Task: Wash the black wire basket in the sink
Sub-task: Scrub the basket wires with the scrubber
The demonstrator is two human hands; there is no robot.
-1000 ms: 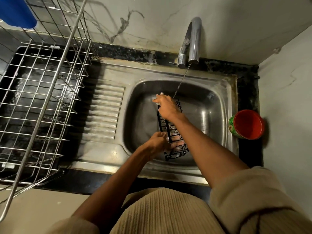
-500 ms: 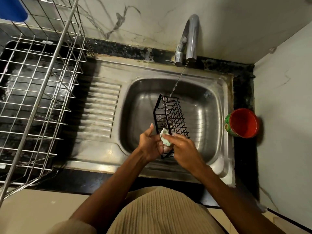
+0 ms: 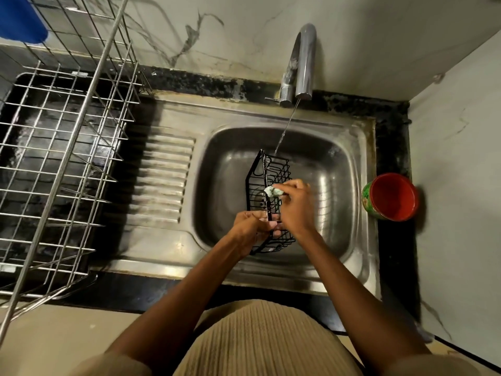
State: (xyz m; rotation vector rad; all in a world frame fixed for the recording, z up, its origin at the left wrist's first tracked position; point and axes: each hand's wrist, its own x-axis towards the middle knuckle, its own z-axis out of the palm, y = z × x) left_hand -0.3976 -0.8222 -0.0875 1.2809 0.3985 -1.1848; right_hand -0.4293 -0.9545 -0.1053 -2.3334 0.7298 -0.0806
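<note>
Black wire basket [image 3: 267, 202] tilted on edge over steel sink basin [image 3: 336, 185], under thin tap stream. Left hand [image 3: 250, 229] clamped on its near end. Right hand [image 3: 296, 204] pinching pale green scrub pad [image 3: 273, 191] against wires.

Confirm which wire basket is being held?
The black basket over the sink: left hand grips it, right hand scrubs. The steel rack sits untouched on the counter.
</note>
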